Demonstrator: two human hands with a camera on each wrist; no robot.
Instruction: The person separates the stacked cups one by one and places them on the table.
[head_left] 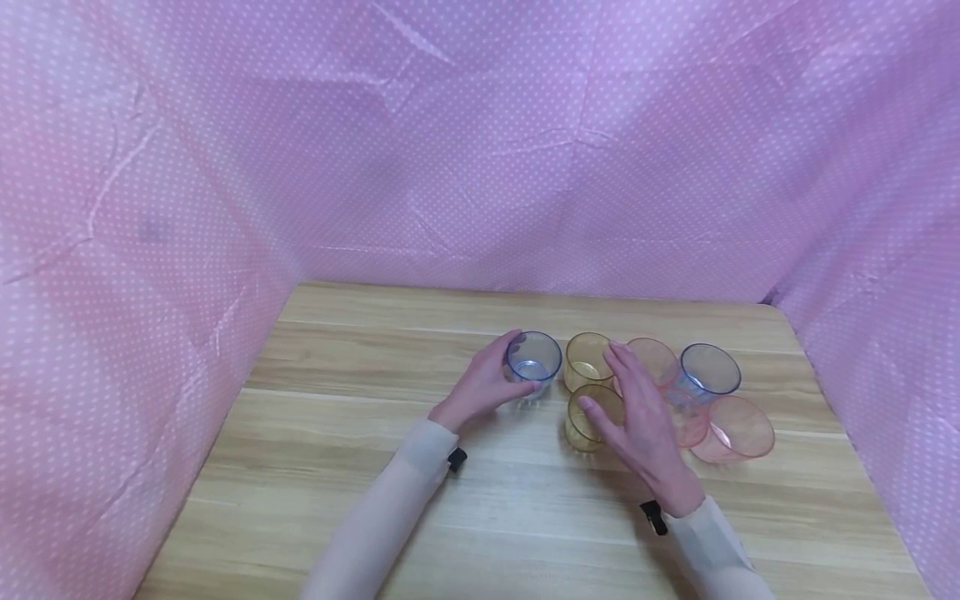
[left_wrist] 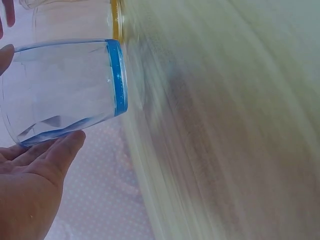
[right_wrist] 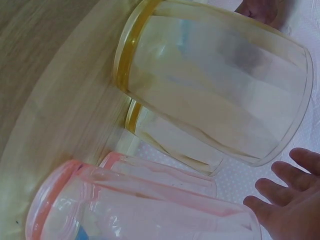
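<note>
A clear blue-tinted cup [head_left: 534, 343] stands toward the back middle of the table. My left hand [head_left: 483, 382] grips its left side, thumb in front and fingers behind; in the left wrist view the cup's blue band [left_wrist: 118, 77] lies by the tabletop. To its right are two yellow-tinted cups, a back one [head_left: 586, 348] and a front one [head_left: 579, 429]. Over these reaches my right hand [head_left: 647, 429], its thumb overlapping the front cup in the head view. The right wrist view shows straight, spread fingers [right_wrist: 282, 190] beside the large yellow cup [right_wrist: 215, 85].
Right of the yellow cups stand pink-tinted cups: one at the back [head_left: 654, 357], one partly behind my right hand [head_left: 688, 421], one at front right [head_left: 738, 425]. A second blue-tinted cup [head_left: 711, 367] is among them. Pink dotted cloth [head_left: 465, 167] surrounds the wooden table [head_left: 315, 467].
</note>
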